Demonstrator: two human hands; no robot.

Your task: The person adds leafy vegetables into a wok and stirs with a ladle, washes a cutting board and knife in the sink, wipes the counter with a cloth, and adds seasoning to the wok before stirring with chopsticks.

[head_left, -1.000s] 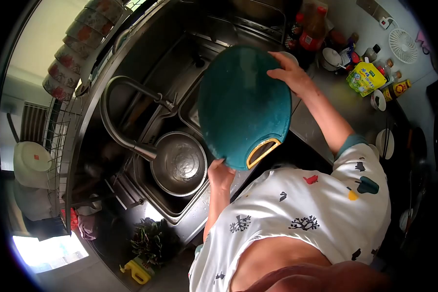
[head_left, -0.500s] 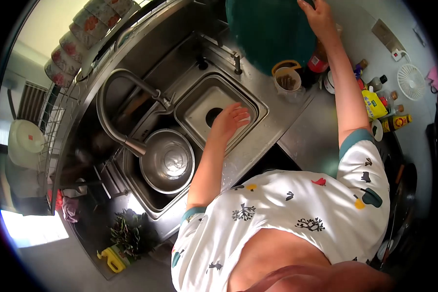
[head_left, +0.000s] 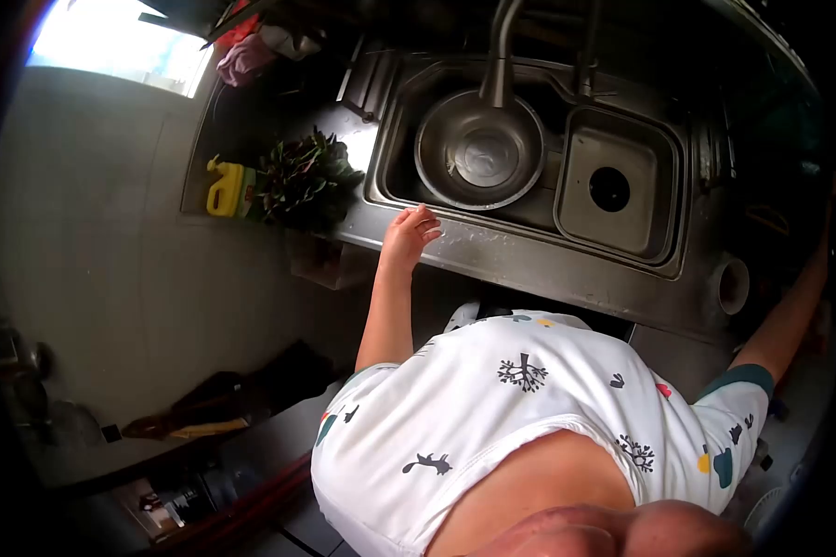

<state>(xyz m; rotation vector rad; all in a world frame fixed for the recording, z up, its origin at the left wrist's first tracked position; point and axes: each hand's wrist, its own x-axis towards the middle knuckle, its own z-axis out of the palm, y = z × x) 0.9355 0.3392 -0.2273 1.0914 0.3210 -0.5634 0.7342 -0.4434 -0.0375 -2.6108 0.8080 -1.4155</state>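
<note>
L hand (head_left: 412,238) hovers by the sink's front edge, just below the metal bowl (head_left: 480,150), fingers loosely curled & close tog. R hand (head_left: 834,190) is at the dark far-R edge of view, near the dim green board (head_left: 786,165) w/ its yellow-rimmed handle; can't tell how its fingers sit or if they touch it (too dark there). Bowl sits in the L basin under the faucet (head_left: 499,82); R basin (head_left: 657,219) is beside it. Cup (head_left: 733,285) stands R of the sink, leafy greens (head_left: 305,181) L, next to a yellow bottle (head_left: 224,189).
</note>
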